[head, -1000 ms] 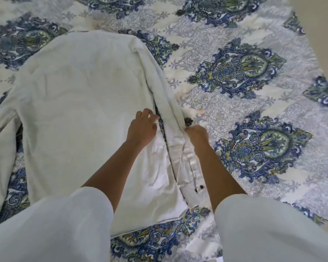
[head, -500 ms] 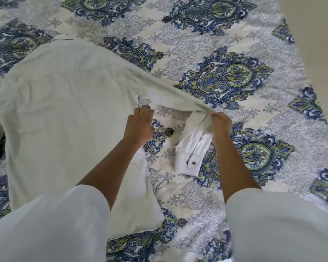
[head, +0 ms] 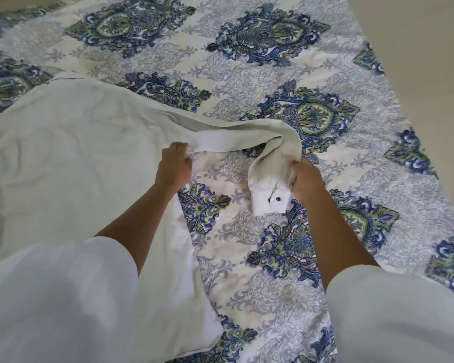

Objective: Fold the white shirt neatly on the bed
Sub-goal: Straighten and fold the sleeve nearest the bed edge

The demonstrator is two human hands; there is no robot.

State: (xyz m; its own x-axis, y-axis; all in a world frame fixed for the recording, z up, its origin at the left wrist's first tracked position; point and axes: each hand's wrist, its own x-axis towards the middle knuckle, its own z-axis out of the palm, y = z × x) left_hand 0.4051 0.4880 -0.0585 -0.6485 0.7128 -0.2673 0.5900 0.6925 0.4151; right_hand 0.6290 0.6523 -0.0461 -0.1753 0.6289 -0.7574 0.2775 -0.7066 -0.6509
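Note:
The white shirt [head: 71, 163] lies back-up across the left half of the bed, collar at the far end. Its right sleeve [head: 236, 134] stretches out to the right, lifted off the cover, and bends down at the end so the buttoned cuff [head: 269, 199] hangs just above the bedspread. My right hand [head: 306, 182] grips the sleeve just above the cuff. My left hand [head: 174, 167] rests curled at the shirt's right side where the sleeve joins the body, pinching the fabric edge there. My own white sleeves hide the shirt's near hem.
The bedspread [head: 286, 260] is white with blue and green medallions and fills most of the view. The bed's right edge [head: 414, 119] runs diagonally, with pale floor [head: 430, 48] beyond it.
My right hand has drawn the sleeve out from beside the shirt's body to the right, so it now spans open bedspread. My left hand stayed at the shirt's side edge.

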